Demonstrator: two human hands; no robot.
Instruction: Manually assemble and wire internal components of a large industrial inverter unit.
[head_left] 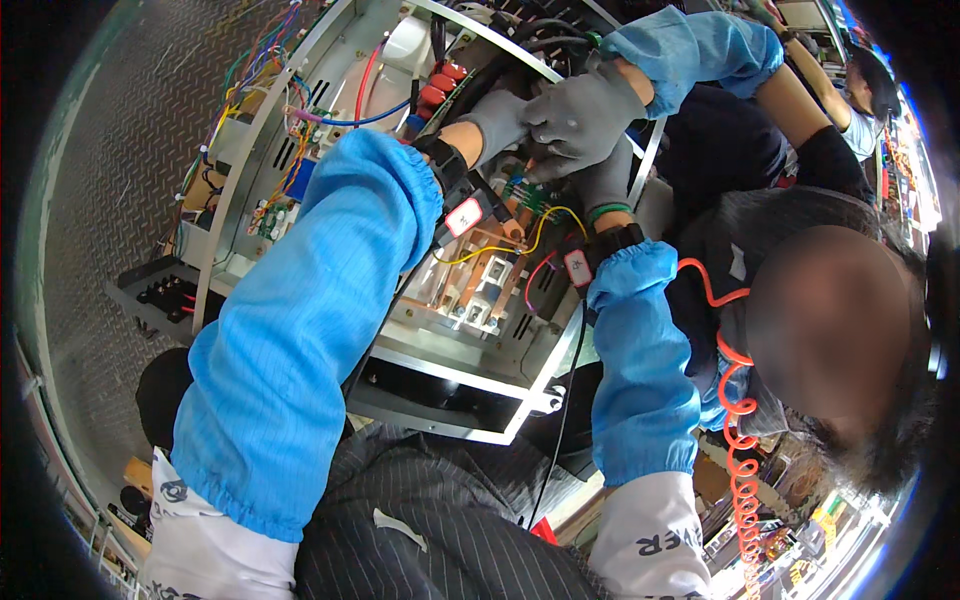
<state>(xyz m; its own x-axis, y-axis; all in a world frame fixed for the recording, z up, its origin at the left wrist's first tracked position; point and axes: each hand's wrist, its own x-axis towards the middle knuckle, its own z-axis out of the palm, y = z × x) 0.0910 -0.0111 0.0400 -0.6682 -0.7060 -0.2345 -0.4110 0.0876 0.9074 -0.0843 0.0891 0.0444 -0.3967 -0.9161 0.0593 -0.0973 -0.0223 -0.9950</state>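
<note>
My left hand [497, 122], in a grey glove, reaches into an open metal equipment chassis [240, 190]. My right hand [606, 182], also gloved, reaches in from the right, close to a small green circuit board [524, 192]. Between and partly over my hands lies a co-worker's grey-gloved hand [588, 112], coming from the upper right. It covers the fingers of both my hands, so what they grip cannot be seen. Below them are a yellow wire [540, 232], a copper strip [510, 226] and a clear plate with copper bars [470, 285].
Red round components [438, 88] and a blue cable [370, 118] sit inside the chassis, left of the hands. Loose coloured wires [235, 85] run along its outer left side. A coworker [730, 250] leans in on the right, beside a coiled orange hose [742, 470]. Patterned metal flooring [120, 180] spans the left.
</note>
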